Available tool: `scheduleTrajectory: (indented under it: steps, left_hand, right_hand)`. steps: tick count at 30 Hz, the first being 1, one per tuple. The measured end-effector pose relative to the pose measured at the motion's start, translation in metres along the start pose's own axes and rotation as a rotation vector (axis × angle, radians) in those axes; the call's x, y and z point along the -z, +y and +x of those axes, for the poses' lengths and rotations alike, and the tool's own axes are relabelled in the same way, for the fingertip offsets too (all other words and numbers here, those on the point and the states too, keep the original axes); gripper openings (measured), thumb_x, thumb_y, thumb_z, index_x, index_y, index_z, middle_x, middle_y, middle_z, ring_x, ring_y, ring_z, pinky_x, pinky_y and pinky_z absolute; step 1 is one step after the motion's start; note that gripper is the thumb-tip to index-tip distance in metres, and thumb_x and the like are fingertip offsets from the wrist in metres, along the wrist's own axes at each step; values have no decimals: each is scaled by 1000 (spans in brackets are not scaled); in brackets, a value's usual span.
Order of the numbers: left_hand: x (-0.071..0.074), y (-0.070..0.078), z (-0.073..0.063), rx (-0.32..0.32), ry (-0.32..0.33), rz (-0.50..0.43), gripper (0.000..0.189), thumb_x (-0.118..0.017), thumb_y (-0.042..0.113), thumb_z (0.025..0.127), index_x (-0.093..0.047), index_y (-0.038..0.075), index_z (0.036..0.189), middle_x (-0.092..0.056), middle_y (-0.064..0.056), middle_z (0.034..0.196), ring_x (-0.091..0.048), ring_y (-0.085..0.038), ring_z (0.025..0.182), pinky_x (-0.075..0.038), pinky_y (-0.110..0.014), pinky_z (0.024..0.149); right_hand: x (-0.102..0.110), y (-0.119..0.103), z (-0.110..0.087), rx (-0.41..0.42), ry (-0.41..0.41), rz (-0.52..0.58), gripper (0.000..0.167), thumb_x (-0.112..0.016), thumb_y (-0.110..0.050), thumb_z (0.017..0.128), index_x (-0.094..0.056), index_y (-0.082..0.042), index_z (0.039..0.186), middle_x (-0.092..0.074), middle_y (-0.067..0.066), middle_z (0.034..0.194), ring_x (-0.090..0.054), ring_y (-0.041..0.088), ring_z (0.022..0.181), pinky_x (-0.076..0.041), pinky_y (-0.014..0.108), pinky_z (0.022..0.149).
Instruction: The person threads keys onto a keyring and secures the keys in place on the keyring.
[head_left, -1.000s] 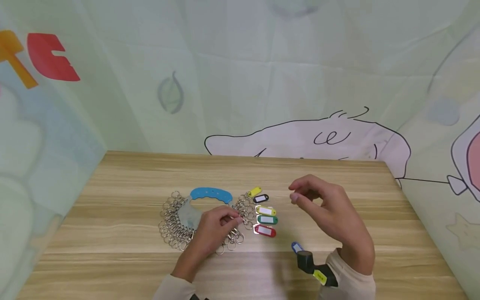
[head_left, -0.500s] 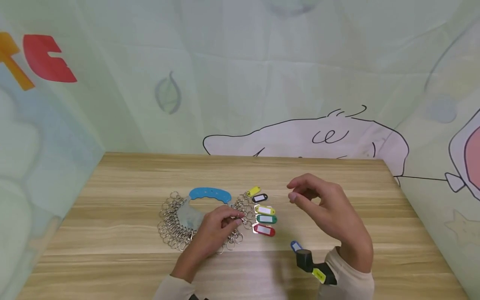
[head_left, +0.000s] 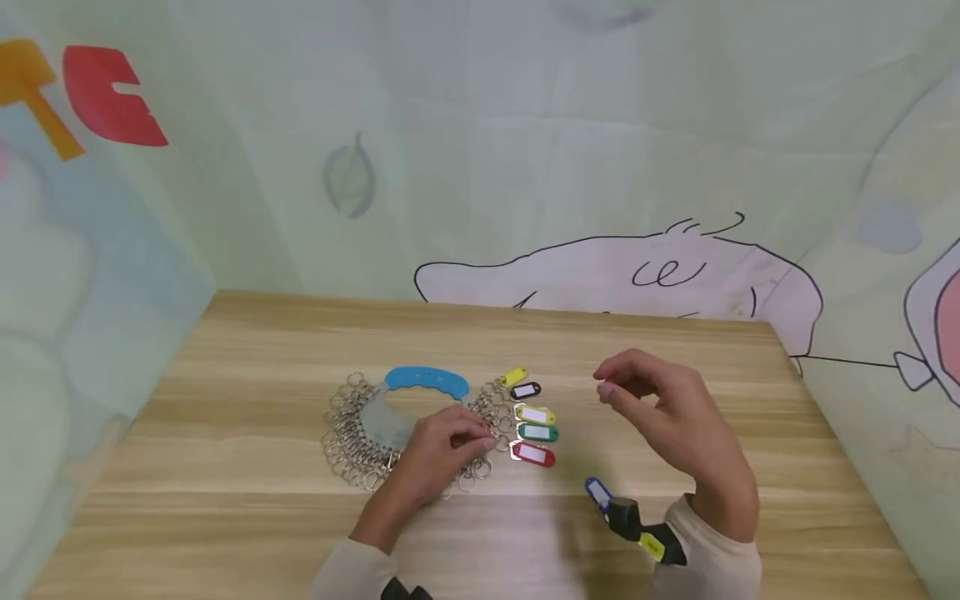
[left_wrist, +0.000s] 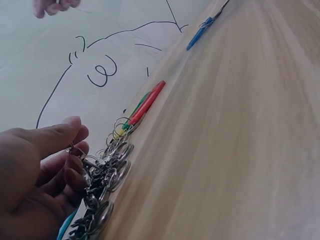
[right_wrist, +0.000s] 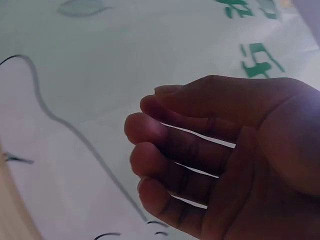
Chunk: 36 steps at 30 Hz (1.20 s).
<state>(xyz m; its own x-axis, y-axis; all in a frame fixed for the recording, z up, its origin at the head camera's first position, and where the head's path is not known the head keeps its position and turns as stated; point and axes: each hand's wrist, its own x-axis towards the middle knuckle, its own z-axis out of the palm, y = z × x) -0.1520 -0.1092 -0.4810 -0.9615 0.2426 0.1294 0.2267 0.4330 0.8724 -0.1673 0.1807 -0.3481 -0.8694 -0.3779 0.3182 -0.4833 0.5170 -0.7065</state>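
My left hand (head_left: 438,446) is over the right part of a key holder with a blue handle (head_left: 426,379), a clear curved plate (head_left: 384,423) and many metal rings (head_left: 345,450). In the left wrist view its thumb and finger pinch a small metal ring (left_wrist: 75,149) above the bunched clasps (left_wrist: 102,175). My right hand (head_left: 678,421) hovers right of the tags, its fingers loosely bent with nothing between them. Coloured key tags lie at the holder's right side, among them a red tag (head_left: 533,453), a green tag (head_left: 537,432) and a black tag (head_left: 526,390).
A blue key tag (head_left: 597,492) lies apart on the wooden table (head_left: 262,542), partly behind the right wrist's black camera (head_left: 623,518). Printed cloth (head_left: 480,150) hangs behind the table and along both its sides.
The head view has shifted slightly. My right hand has drifted a little to the right, away from the tags. The left hand stays at the rings, its fingertips slightly nearer to me.
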Motion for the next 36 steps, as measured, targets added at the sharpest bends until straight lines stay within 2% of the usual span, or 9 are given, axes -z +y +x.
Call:
scheduleTrajectory:
  steps: [7, 13, 16, 26, 31, 36]
  left_hand:
    - [1, 3, 3, 52, -5, -25, 7, -78, 21, 89, -73, 23, 85, -65, 9, 88, -61, -14, 79, -55, -28, 69]
    - [0, 4, 3, 77, -22, -48, 9, -80, 16, 87, -71, 18, 86, -65, 8, 85, -62, -14, 76, -55, -29, 67]
    - [0, 4, 2, 95, -28, -59, 10, -79, 17, 88, -70, 17, 89, -65, 8, 86, -63, -14, 76, -55, -29, 68]
    - [-2, 5, 3, 99, -20, -49, 10, -78, 20, 90, -68, 17, 91, -65, 9, 85, -62, -13, 75, -55, -29, 68]
    - [-2, 5, 2, 95, -16, -48, 10, -78, 19, 90, -68, 17, 91, -65, 9, 84, -62, -13, 75, -55, -29, 67]
    - [-3, 4, 2, 101, -22, -56, 10, -77, 21, 91, -68, 17, 91, -65, 9, 84, -62, -13, 75, -55, -29, 68]
  right_hand:
    - [-16, 43, -6, -164, -188, -44, 13, -71, 0, 91, -68, -12, 89, -63, -5, 79, -58, 15, 71, -51, 31, 64]
    - [-28, 69, -21, -251, -495, -3, 15, -72, 4, 84, -66, -10, 84, -59, -4, 75, -55, 15, 69, -48, 30, 59]
    - [-33, 73, -28, -270, -581, -14, 17, -73, 4, 79, -66, -11, 81, -58, -5, 72, -53, 15, 67, -46, 29, 58]
    - [-49, 75, -42, -313, -624, -32, 23, -72, 9, 70, -66, -13, 75, -57, -5, 70, -54, 16, 66, -47, 31, 57]
    - [-49, 77, -42, -271, -622, -42, 23, -72, 8, 70, -67, -14, 73, -57, -8, 67, -54, 12, 62, -46, 28, 55]
    - [-46, 75, -41, -242, -630, -52, 20, -73, 4, 75, -66, -15, 75, -57, -9, 69, -54, 10, 62, -46, 28, 56]
